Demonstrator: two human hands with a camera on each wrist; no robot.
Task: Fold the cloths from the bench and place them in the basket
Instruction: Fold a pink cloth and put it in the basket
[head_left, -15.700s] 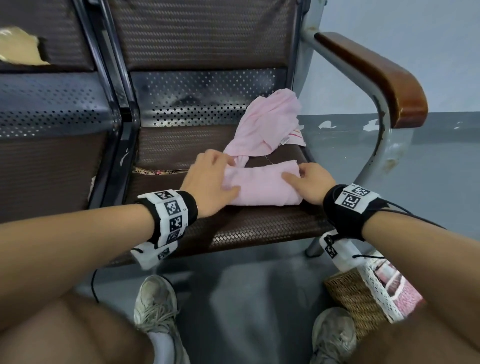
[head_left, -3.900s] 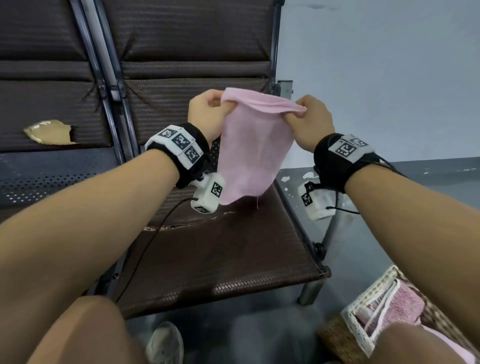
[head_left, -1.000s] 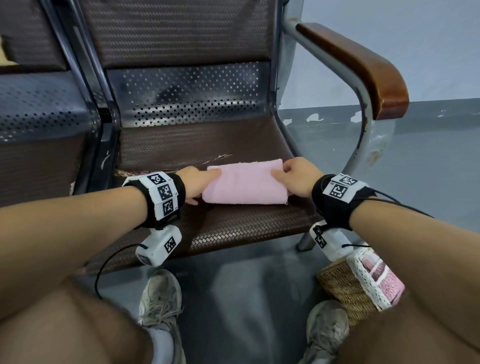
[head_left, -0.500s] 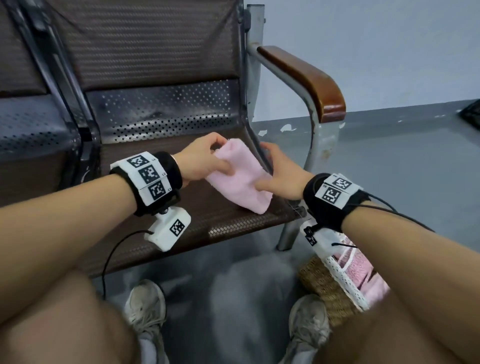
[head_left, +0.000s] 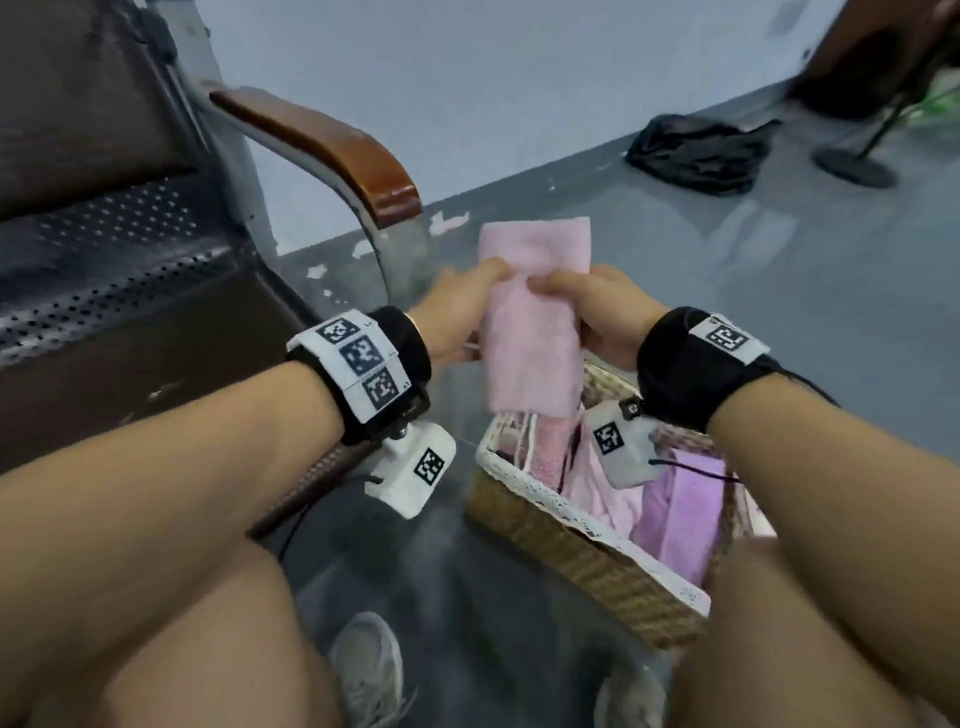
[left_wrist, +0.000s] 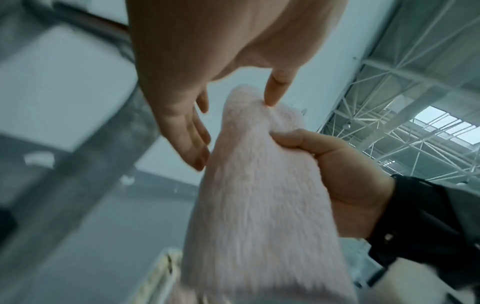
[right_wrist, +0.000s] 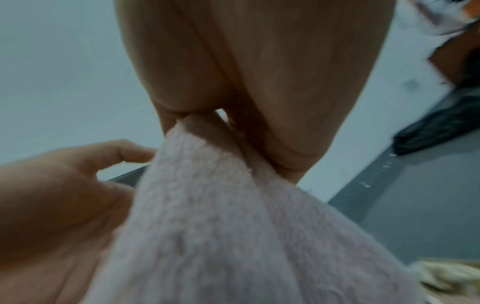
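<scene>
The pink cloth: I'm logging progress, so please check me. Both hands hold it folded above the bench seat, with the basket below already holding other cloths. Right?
Not quite. The folded pink cloth is held by the left hand and the right hand above the basket on the floor, not above the bench seat, which lies off to the left in the head view. The basket does already hold other cloths.
</scene>
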